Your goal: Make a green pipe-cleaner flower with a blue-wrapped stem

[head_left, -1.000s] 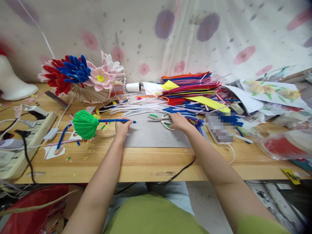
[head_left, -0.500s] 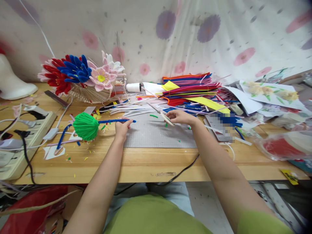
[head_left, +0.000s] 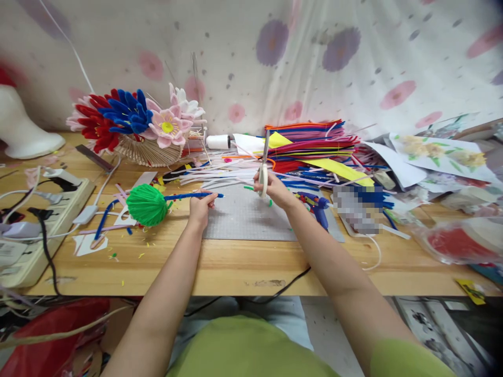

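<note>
In my left hand (head_left: 199,210) is the blue fuzzy stem (head_left: 178,197) of a round green pipe-cleaner ball (head_left: 147,204). The fingers pinch it near its right end, and the ball hangs out to the left above the table. My right hand (head_left: 275,190) is closed around the white handles of a pair of scissors (head_left: 264,180), whose blades point up and away from me. A gap separates the scissors from the stem. Both hands are above a grey gridded mat (head_left: 245,225) with small green scraps on it. A blue glue gun (head_left: 320,207) lies beside my right forearm.
Bundles of coloured pipe cleaners (head_left: 314,149) are piled along the back. Fuzzy flowers (head_left: 129,115) stand at the back left, near a spool of white thread (head_left: 218,142). A power strip (head_left: 66,225) with cords occupies the left side. Papers and plastic bags (head_left: 458,238) crowd the right.
My right hand has moved slightly left, and the scissors have swung from pointing left to pointing upward. The glue gun has come into sight. My left hand still holds the stem.
</note>
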### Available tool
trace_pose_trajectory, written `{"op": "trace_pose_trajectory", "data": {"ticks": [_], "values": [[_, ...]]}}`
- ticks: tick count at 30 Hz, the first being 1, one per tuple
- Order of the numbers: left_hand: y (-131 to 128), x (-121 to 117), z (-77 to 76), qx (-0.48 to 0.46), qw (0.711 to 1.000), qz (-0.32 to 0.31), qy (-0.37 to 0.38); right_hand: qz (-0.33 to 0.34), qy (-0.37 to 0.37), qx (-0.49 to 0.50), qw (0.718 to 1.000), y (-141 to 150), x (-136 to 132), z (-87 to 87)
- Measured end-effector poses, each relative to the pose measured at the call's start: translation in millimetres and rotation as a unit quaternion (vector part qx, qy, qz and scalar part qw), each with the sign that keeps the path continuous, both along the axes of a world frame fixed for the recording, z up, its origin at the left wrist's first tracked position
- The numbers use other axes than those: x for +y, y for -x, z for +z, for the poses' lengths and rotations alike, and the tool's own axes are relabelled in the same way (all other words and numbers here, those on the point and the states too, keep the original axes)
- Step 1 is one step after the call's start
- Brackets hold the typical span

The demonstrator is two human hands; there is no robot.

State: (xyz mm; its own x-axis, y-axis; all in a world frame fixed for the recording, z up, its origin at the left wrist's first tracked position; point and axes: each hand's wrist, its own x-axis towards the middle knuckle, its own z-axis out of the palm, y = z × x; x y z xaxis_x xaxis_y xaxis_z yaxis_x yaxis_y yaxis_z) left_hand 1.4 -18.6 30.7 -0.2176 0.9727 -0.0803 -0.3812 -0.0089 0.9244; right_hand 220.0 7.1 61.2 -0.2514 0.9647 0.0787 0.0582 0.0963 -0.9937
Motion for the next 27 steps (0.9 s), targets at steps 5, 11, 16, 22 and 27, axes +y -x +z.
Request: {"op": "trace_pose_trajectory", "data": {"ticks": [5,11,16,22,27], "values": [[-1.2,-6.9,12.8,-0.084,0.994,-0.063,-0.011,-0.096,-0.179,-0.266,0.942,26.4,-20.6,-27.9],[-1.3,-8.2,16.8,-0.114,0.99,-0.075,-0.019,-0.075,-0.308,-0.362,0.877,50.1,-31.0,-33.9],[-4.5,-7.0,19.2,-0.137,0.988,-0.071,-0.018,-0.107,-0.343,-0.395,0.845,56.1,-25.1,-30.4],[-4.8,-6.8,23.7,-0.157,0.982,-0.095,-0.043,-0.061,-0.333,-0.383,0.86,59.2,-24.5,-29.8],[-4.6,-6.4,22.1,-0.131,0.983,-0.105,-0.077,-0.027,-0.325,-0.365,0.872,61.0,-27.0,-27.0]]}}
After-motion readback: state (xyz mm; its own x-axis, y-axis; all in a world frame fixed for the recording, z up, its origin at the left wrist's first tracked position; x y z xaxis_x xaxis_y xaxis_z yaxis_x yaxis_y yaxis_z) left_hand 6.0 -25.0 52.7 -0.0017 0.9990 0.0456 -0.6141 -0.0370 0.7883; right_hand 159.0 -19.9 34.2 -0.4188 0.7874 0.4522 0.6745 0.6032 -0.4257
